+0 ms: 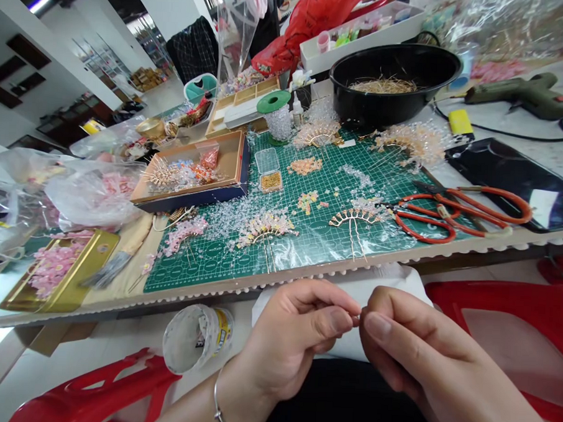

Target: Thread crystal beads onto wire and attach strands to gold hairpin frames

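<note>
My left hand [299, 336] and my right hand [410, 347] meet fingertip to fingertip just in front of the table edge. Thumb and forefinger are pinched on each; whatever sits between them is too small to make out. Beyond them, on a green cutting mat [204, 273], lies a gold hair comb [356, 217] with long prongs. A beaded hair comb [266, 226] with yellow and clear beads lies to its left, and a pink beaded one [184, 235] farther left. Loose yellow and pink beads [310, 203] and peach beads [304, 166] are heaped behind.
Orange-handled scissors [425, 226] and pliers [487, 207] lie at the mat's right. Behind stand a black basin [393, 104], a glue gun [524, 94], a bead spool [278, 120] and an open box [189, 197]. A bucket [187, 344] stands below the table, near red chairs [557, 316].
</note>
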Motion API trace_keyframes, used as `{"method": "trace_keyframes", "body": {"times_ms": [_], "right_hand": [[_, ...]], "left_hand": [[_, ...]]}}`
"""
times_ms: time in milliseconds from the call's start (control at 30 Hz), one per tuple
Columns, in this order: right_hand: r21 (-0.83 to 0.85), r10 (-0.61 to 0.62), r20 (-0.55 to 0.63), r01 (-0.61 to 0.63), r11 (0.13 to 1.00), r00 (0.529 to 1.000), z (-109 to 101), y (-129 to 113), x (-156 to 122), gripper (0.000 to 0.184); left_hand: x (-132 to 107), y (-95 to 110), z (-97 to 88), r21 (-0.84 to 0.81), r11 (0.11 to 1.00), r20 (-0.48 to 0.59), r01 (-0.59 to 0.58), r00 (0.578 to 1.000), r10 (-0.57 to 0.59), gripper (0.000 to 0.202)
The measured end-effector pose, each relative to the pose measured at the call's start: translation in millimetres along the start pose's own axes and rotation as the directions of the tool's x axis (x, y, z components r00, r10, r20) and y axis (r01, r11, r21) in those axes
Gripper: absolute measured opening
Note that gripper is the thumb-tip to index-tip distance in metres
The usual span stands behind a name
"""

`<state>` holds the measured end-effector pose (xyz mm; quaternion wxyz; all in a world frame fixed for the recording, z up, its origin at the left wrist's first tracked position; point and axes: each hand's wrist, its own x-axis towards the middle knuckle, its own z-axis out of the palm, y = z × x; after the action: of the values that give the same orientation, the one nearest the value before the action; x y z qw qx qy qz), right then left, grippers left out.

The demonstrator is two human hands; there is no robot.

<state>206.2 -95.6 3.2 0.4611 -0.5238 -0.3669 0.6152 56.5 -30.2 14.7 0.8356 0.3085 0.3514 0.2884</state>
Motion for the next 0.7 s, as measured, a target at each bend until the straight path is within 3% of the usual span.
{"method": "trace_keyframes", "body": {"times_ms": [133, 267, 333, 433, 567, 700], "right_hand": [[0.002, -0.007, 0.024, 0.007, 1.000, 1.000, -1.2, -1.3, -1.3, 0.053], [0.043, 0.015, 0.063, -0.018, 0.999, 0.998, -1.6, 0.7, -0.2, 0.050], [0.049, 0.026, 0.097, -0.031, 0.998, 0.995, -2.8, 3.9, 0.3, 0.048], [0.035, 0.035, 0.126, -0.039, 0.999, 0.991, -5.6, 9.1, -0.3, 0.046], [-0.002, 0.013, 0.119, -0.013, 1.000, 0.993, -7.4, 10.6, -2.7, 0.037], [-0.062, 0.037, 0.089, -0.031, 0.998, 0.995, -3.0, 4.5, -6.8, 0.037]], "left_hand": [[-0.9, -1.4, -1.5, 0.077, 0.997, -0.011, -0.028, 1.000, 0.029, 0.020], [-5.5, 2.7, -2.9, 0.305, 0.933, 0.043, -0.189, 0.982, 0.185, 0.011], [-10.1, 8.3, -2.4, 0.520, 0.797, 0.103, -0.308, 0.948, 0.300, 0.007], [-18.5, 17.7, -0.3, 0.742, 0.491, 0.248, -0.456, 0.867, 0.432, 0.015], [-27.4, 23.3, 2.7, 0.826, 0.154, 0.404, -0.542, 0.760, 0.509, 0.011], [-34.4, 23.7, 5.9, 0.835, -0.032, 0.476, -0.550, 0.690, 0.545, 0.006]]}}
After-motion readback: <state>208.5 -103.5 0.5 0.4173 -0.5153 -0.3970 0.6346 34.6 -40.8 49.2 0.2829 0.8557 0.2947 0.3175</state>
